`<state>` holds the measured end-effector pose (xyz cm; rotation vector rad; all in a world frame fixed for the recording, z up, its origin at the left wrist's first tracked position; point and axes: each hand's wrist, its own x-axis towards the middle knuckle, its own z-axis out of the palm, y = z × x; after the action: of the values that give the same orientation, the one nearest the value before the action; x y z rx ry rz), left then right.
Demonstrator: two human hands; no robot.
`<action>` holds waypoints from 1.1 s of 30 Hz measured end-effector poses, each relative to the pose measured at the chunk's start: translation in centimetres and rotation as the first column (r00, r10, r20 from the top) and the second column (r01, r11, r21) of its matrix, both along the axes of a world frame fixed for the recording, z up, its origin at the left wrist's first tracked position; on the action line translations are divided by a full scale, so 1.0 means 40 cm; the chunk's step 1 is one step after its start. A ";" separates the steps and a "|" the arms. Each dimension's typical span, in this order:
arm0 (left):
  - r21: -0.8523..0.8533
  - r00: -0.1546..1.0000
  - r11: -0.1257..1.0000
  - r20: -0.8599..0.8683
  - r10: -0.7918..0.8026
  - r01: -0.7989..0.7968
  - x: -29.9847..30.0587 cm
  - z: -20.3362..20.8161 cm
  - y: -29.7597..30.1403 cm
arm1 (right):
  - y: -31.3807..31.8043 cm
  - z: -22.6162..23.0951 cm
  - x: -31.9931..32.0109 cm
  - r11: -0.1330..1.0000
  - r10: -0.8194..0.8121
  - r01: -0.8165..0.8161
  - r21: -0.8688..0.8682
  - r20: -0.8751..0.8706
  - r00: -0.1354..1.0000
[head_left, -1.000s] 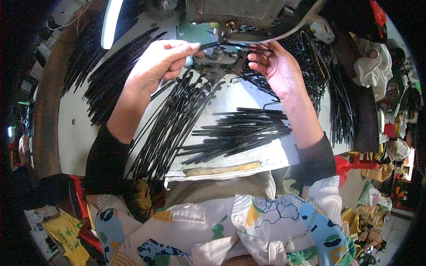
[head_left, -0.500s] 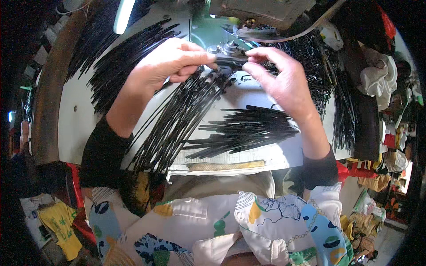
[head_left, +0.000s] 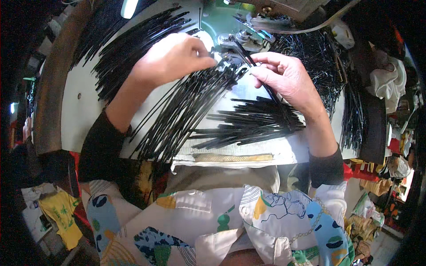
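My right hand (head_left: 284, 77) pinches a long thin black strip (head_left: 271, 94) between thumb and fingers. The strip slants from the metal machine fitting (head_left: 243, 39) at its upper end down toward a pile of flat black strips (head_left: 248, 122). My left hand (head_left: 175, 60) is loosely bent, thumb apart from the fingers, and nothing shows in it. It hovers by the upper ends of a fanned bundle of black strips (head_left: 182, 108), left of the fitting. Slight blur softens its fingertips.
More black strips (head_left: 133, 55) lie at the left of the white table (head_left: 82, 117). A tangled black heap (head_left: 306, 53) sits at the far right. A lit lamp (head_left: 129, 8) and the green machine body (head_left: 214, 20) stand at the back. A rolled strip (head_left: 233, 158) lies along the front edge.
My left hand has let go of the black strip that both hands held level at the fitting. In my right hand the strip has swung to a steep slant. The view has shifted slightly.
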<state>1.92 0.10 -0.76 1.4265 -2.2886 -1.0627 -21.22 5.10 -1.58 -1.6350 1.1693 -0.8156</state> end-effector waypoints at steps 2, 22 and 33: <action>-0.376 0.979 0.914 0.180 -0.091 0.154 0.001 -0.014 0.004 | 0.004 0.021 0.006 0.996 0.017 -0.014 0.089 -0.032 0.999; 0.092 0.992 0.996 -0.123 -0.008 0.020 0.033 -0.013 0.028 | 0.011 0.036 0.024 0.955 0.086 -0.085 0.285 0.006 0.996; 0.440 0.822 0.896 -0.531 0.205 0.060 -0.022 -0.004 -0.002 | 0.012 0.011 0.035 0.935 0.085 -0.121 0.334 0.120 0.989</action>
<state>1.02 0.02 -0.93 1.0993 -1.6088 -1.7799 -19.83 5.59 -1.14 -1.3385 1.0740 -0.5858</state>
